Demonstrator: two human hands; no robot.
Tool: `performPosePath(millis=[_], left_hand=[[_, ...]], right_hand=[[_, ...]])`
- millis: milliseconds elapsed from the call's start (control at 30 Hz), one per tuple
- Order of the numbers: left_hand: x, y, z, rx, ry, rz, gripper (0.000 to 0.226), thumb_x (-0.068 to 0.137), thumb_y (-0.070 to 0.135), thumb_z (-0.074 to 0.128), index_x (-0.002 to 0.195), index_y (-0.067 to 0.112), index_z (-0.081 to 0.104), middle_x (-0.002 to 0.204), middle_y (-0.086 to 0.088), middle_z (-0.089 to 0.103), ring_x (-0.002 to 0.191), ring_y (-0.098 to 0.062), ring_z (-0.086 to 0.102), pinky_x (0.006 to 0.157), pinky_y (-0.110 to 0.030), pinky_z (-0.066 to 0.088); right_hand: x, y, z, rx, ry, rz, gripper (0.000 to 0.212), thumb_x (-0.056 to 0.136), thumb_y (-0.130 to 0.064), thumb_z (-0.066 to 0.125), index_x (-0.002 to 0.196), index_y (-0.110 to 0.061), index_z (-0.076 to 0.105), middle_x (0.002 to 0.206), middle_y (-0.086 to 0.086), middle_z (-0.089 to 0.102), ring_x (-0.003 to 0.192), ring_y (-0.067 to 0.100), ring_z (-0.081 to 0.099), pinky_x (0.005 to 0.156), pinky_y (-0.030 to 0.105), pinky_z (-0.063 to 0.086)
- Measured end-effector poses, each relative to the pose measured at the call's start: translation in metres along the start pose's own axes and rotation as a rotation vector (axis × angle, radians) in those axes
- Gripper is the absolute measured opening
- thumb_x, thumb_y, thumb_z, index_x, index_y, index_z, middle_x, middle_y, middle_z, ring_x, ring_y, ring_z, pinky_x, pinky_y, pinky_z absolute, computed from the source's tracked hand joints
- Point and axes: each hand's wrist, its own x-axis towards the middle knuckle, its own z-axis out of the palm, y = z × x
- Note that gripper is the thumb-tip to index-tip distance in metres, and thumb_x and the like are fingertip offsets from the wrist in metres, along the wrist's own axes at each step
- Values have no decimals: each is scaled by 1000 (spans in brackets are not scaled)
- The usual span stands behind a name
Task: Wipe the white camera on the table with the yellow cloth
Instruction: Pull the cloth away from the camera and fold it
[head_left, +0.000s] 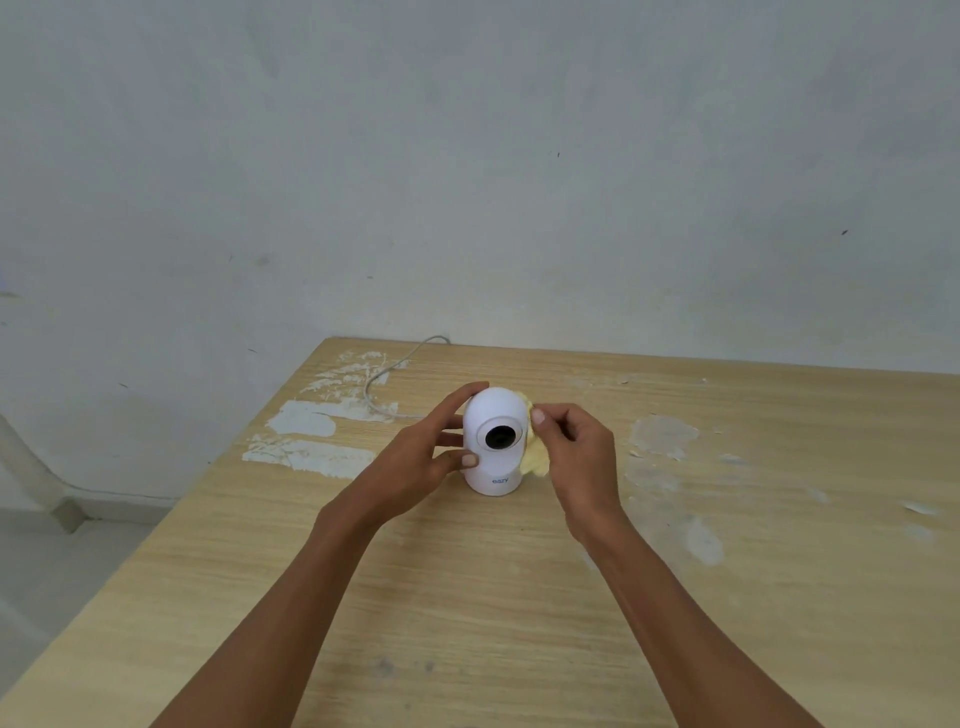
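Observation:
A small white camera (493, 415) with a round black lens stands upright on the wooden table (467, 597), lens facing me. My left hand (421, 457) wraps its left side, fingers over the top and thumb low on the front. My right hand (576, 457) holds a bunched yellow cloth (535, 460) pressed against the camera's right side. Most of the cloth is hidden behind my fingers and the camera body.
A white cable (382, 374) runs from behind the camera to the table's back edge by the wall. White paint patches (306, 426) mark the tabletop left and right. The table's left edge (156, 530) drops to the floor.

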Motion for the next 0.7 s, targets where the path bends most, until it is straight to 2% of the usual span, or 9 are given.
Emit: performPosePath(millis=[100,200,333,400,433,500,567,633,700], left_hand=[[-1,1,1,6,-4,-7,76,99,20,68,154,55,27,144,12,59,128,0,60,108,-37,50],[-3,3,2,9,-11,-25,79,101,21,65,158,54,21,149,16,55,133,-3,57,111,-36,47],[-13,7,8,-61,-17,-42,88,104,16,60,157,60,5,152,17,51,139,-1,50,109,-24,43],[-21,11,13,-81,-5,-43,92,104,14,59,158,59,-1,160,18,39,146,0,39,112,-23,39],[-26,14,16,-57,54,-38,91,104,13,59,159,56,0,161,19,33,147,1,34,114,-24,37],[-39,24,24,-30,328,-27,77,104,8,56,162,45,19,158,14,43,143,-4,44,110,-24,42],[-54,40,35,-99,602,-15,52,104,6,53,147,35,49,132,9,67,116,-8,65,93,-23,54],[-66,61,47,-206,603,-52,32,104,13,55,128,34,60,108,9,72,96,-9,71,79,-25,60],[-72,75,57,-342,419,-172,20,105,28,57,123,32,63,108,7,73,95,-10,74,75,-22,62]], right_hand=[[-17,13,-10,-92,-61,65,7,93,-16,68,89,-14,74,91,-1,76,90,17,70,82,32,55],[-24,9,-25,-45,-177,121,9,94,-16,68,96,-11,75,98,5,77,92,17,70,80,31,53],[-23,-15,-44,327,-254,328,12,99,-11,58,102,-9,70,103,9,72,92,21,67,79,37,55],[-25,-25,-51,467,-293,411,15,101,-8,54,103,-7,69,99,10,71,87,22,67,72,35,58],[-26,-28,-54,501,-317,444,16,101,-8,53,106,-6,68,99,11,71,87,22,67,69,34,60],[-30,-32,-59,549,-369,500,23,102,-11,51,117,-2,66,106,14,71,91,24,68,67,34,62],[-34,-33,-61,585,-404,550,29,104,-18,49,123,-1,63,109,16,70,93,26,69,69,35,63],[-37,-34,-62,598,-429,584,36,105,-30,48,124,-2,60,106,16,70,91,27,69,71,35,63],[-39,-34,-64,593,-460,590,47,103,-41,49,126,-1,59,104,15,71,89,26,70,72,35,62]])
